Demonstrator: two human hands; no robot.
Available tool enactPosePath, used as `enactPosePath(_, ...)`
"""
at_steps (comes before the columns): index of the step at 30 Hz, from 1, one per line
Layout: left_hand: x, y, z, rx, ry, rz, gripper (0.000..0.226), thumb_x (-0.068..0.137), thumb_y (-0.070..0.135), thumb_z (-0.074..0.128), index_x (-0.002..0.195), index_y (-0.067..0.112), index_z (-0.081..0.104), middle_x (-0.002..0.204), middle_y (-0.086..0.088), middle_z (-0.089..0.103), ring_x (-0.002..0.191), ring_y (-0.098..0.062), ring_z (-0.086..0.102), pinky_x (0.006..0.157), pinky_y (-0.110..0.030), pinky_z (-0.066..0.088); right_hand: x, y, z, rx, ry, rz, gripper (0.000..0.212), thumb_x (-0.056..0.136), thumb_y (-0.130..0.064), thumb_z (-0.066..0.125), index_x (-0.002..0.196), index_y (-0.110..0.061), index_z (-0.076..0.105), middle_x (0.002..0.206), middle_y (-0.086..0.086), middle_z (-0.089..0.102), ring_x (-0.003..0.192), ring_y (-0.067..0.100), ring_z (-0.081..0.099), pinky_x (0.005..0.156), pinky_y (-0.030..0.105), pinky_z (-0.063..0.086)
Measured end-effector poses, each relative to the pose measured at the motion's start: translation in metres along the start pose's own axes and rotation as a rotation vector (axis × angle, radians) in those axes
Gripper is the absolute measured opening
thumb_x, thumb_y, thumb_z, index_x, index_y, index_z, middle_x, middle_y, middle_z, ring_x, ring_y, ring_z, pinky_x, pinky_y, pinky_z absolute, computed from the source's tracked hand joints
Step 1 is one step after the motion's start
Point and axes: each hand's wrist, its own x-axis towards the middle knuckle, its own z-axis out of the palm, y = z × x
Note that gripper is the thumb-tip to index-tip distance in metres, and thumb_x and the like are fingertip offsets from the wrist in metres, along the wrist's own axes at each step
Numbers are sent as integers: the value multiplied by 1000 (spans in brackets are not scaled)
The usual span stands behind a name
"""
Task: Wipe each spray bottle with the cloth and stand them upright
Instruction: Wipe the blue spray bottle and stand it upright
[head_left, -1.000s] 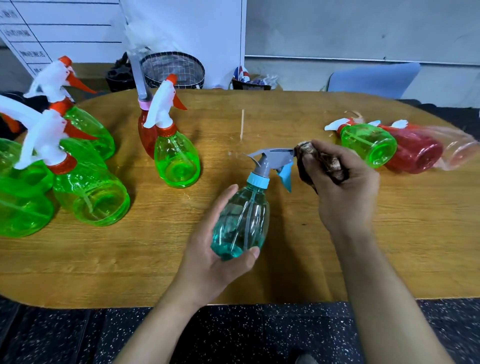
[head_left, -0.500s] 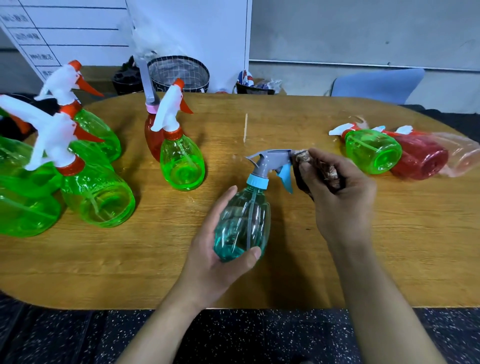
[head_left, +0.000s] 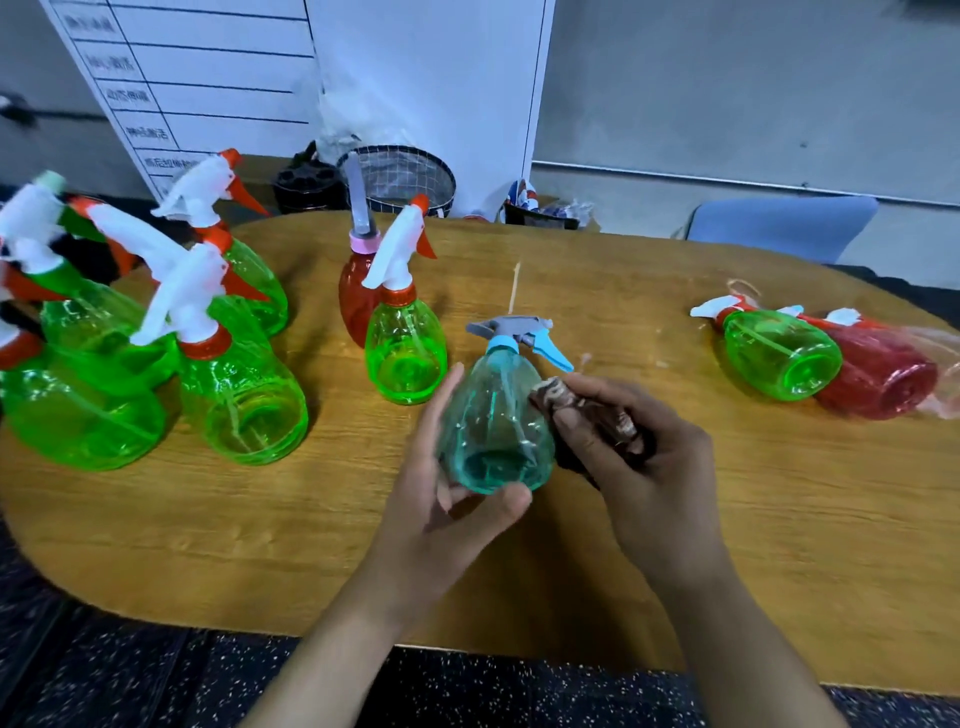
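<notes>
Wooden table is holding many spray bottles. Over its middle, the left hand is curling around a teal spray bottle, cupping its bottom. This bottle is tipping, bottom toward the person, gray nozzle head pointing away and up. The right hand is gripping a brown cloth and pressing it on the bottle's right side.
</notes>
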Motion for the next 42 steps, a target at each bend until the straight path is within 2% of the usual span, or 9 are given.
enactPosePath(8,8,-9,-6,337,59,130,111,78,19,97,162,50,31,166,12,42,152,-19,45,117,-49,50,0,-12,7,208,57,214,25,92,-3,70,116,-2,75,108,8,80,101,22,78,79,27,62)
enactPosePath(14,14,-5,-2,443,185,223,95,78,25,98,157,33,45,152,6,58,144,-23,55,116,-50,49,-4,-21,0,-292,79,-212,27,89,-13,82,116,-14,77,115,-1,75,113,15,71,98,27,55)
enactPosePath(18,14,3,5,543,223,281,95,76,27,99,155,36,46,153,16,56,145,-13,53,115,-46,50,-12,-30,-3,-593,104,-411,32,84,-13,83,116,-10,79,115,0,72,109,11,69,92,22,54)
enactPosePath(21,12,4,12,601,215,324,100,72,19,99,156,35,46,156,18,51,148,-7,48,117,-44,49,-13,-29,0,-640,121,-487,29,88,-12,82,117,-10,79,116,2,72,108,17,70,89,33,57)
enactPosePath(24,13,2,14,620,199,347,102,70,16,99,153,38,45,156,15,52,148,-9,48,117,-45,49,-14,-29,8,-671,108,-544,31,86,-5,83,116,-10,80,116,5,72,107,23,70,89,41,57)
enactPosePath(32,9,3,11,479,281,360,67,91,24,70,155,30,52,152,12,59,142,-13,57,114,-42,50,-28,-24,28,-707,-20,-622,25,84,-5,87,109,-10,83,111,7,74,99,26,68,91,28,53)
enactPosePath(36,12,8,-1,530,253,317,77,89,16,79,158,25,47,152,9,58,141,-15,57,114,-45,51,-35,-19,20,-728,-82,-605,22,86,-18,86,107,-12,83,111,5,74,99,24,70,88,26,53)
enactPosePath(39,13,7,0,503,275,298,90,79,30,92,157,26,49,153,11,57,141,-16,57,113,-47,51,-33,-22,10,-723,17,-553,23,87,-25,83,106,-13,83,109,4,73,98,24,71,88,30,54)
enactPosePath(42,12,8,4,551,273,306,97,73,26,100,155,29,50,153,16,54,144,-12,54,114,-46,51,-25,-27,5,-732,128,-490,30,79,-18,86,108,-11,82,110,4,70,101,21,70,93,25,52)
